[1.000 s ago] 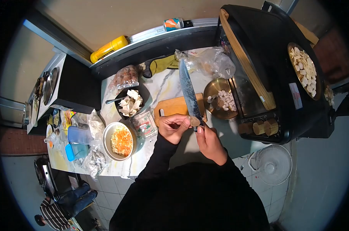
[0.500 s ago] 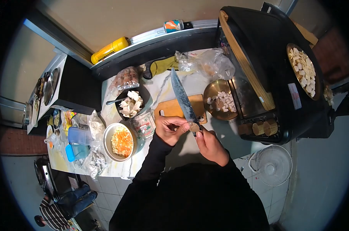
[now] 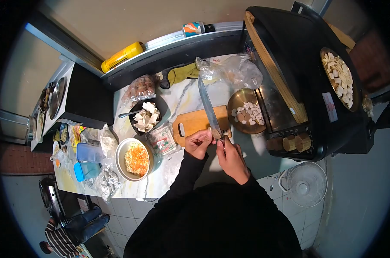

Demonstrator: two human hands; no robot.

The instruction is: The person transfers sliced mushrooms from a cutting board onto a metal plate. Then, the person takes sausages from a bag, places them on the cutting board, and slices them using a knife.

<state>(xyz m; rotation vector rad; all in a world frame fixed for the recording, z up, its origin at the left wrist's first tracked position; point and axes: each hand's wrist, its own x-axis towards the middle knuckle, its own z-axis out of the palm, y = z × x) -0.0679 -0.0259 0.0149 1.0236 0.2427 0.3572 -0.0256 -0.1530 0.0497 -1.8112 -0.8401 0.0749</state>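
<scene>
Over the near edge of the wooden cutting board (image 3: pixel 195 118), my right hand (image 3: pixel 234 161) is closed round the handle of a large kitchen knife (image 3: pixel 208 102). Its blade points away from me, towards the back of the table. My left hand (image 3: pixel 197 144) pinches a small brownish, rounded piece of food (image 3: pixel 215 133) against the lower part of the blade. Fingers hide part of that piece. Right of the board stands a gold-coloured metal bowl (image 3: pixel 234 101) with pale and brownish chopped pieces (image 3: pixel 249 114) in it.
A pot (image 3: pixel 119 165) of shredded orange and pale food and a black bowl (image 3: pixel 162 107) of white folded pieces stand left. A black oven (image 3: pixel 289 64) borders the right, with a plate (image 3: pixel 323 71) of slices on top. A fan (image 3: pixel 304 185) stands below; another person (image 3: pixel 66 238) is lower left.
Both hands have shifted slightly, the left one to the right. The knife has turned and moved right, its tip now nearer the plastic bag. The piece of food stays pinched.
</scene>
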